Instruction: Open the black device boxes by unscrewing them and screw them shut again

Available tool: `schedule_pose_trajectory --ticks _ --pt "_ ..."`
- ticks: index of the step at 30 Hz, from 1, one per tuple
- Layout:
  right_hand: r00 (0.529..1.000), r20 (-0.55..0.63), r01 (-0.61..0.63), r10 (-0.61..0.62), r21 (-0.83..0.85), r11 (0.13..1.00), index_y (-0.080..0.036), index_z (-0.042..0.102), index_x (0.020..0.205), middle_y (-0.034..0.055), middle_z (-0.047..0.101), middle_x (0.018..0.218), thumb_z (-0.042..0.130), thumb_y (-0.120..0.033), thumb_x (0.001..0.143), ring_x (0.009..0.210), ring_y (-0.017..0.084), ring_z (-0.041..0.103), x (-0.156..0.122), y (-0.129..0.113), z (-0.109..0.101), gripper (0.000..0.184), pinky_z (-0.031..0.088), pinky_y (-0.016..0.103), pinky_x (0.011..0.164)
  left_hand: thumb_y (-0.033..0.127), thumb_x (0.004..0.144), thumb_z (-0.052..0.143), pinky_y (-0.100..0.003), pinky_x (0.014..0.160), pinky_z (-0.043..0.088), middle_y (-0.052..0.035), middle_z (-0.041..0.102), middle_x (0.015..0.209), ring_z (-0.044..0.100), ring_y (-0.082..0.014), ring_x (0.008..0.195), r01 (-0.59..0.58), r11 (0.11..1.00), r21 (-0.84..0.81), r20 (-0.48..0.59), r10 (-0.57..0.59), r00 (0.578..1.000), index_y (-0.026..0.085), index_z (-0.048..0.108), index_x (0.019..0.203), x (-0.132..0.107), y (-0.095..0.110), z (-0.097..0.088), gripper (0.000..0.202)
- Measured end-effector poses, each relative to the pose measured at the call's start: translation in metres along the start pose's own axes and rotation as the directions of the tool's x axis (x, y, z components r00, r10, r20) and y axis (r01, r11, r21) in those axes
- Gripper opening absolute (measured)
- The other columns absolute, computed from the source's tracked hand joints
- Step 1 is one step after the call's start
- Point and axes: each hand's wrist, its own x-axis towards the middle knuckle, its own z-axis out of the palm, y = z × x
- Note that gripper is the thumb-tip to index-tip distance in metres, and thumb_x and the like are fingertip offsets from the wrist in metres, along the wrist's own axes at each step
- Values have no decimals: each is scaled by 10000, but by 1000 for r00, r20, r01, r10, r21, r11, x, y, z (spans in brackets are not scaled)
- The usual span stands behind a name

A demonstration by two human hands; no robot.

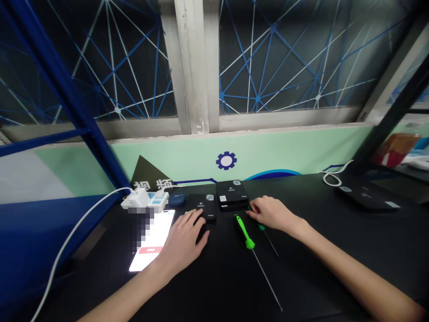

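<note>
My left hand (pixel 186 237) lies with fingers spread, its fingertips on the front of a flat black box (pixel 201 203) with an HDMI mark, much like a set-top box. Two similar black boxes are stacked (pixel 232 192) to its right. My right hand (pixel 271 211) is closed with curled fingers around the dark green handle of a screwdriver (pixel 270 241); most of the handle is hidden, and the shaft points toward me. Between my hands lies a longer screwdriver (pixel 246 235) with a bright green and black handle.
A lit phone (pixel 156 237) lies left of my left hand. Behind it are a power strip (pixel 162 201) with a white charger (pixel 140 197) and cable, and a dark blue case (pixel 177 199). Another black box (pixel 368 194) and a white cable (pixel 331 180) are at the far right.
</note>
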Motion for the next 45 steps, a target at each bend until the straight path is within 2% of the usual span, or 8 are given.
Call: schedule_pose_trajectory --ticks 5,10,16,26,34,38,42,45 --pt "1000 -1 1 -1 7 1000 -193 567 646 28 604 669 605 -388 878 635 174 602 0 0 0 306 250 251 518 345 976 469 -528 1048 416 -112 475 1455 409 -348 1348 9 998 56 17 -10 1000 191 585 1267 0 -2 4 349" --pt "1000 -8 2 -2 16 1000 -195 565 639 18 589 649 607 -383 876 619 172 595 0 0 0 306 237 259 508 360 978 461 -529 1015 457 -124 486 1441 408 -365 1343 52 999 8 42 -52 998 179 554 1316 0 -5 7 395" --pt "999 -14 -41 41 6 999 -201 599 661 36 612 682 602 -400 869 655 190 619 1 -1 2 287 258 263 523 344 981 439 -520 1018 470 -113 458 1470 369 -352 1383 9 1000 -30 36 -8 999 203 465 1395 0 -6 7 438" --pt "994 -50 -99 98 -28 995 -195 609 670 55 638 705 582 -388 847 679 217 640 0 -6 2 264 261 271 529 379 985 456 -504 1053 449 -89 378 1537 244 -332 1454 -6 995 -104 108 18 994 235 403 1439 -1 -8 5 479" --pt "989 -73 -132 128 -51 990 -186 601 666 59 633 691 581 -418 855 670 217 637 0 -3 2 300 254 270 526 377 976 477 -520 1074 413 -103 420 1507 333 -336 1414 -27 997 -73 77 32 997 231 460 1399 -2 -7 4 448" --pt "976 -186 -124 113 -49 991 -198 568 663 45 629 682 534 -462 886 632 201 605 0 -5 0 347 262 269 510 333 980 463 -495 1065 417 -101 459 1474 424 -314 1350 -58 998 -38 62 60 996 230 485 1379 -1 -3 3 412" --pt "922 -387 -37 32 -7 999 -205 610 894 80 677 926 475 -395 925 850 241 632 -1 -9 -3 235 382 279 558 315 978 464 -482 1053 425 -100 501 1427 457 -304 1315 -86 996 -33 74 88 993 226 517 1342 0 -1 1 378" --pt "901 -421 111 -101 0 994 -185 560 1239 133 597 1299 425 -330 951 1139 281 568 0 -9 2 350 485 363 822 312 979 459 -477 1046 428 -104 508 1412 465 -303 1301 -89 995 -39 69 92 993 225 522 1329 0 0 0 366"
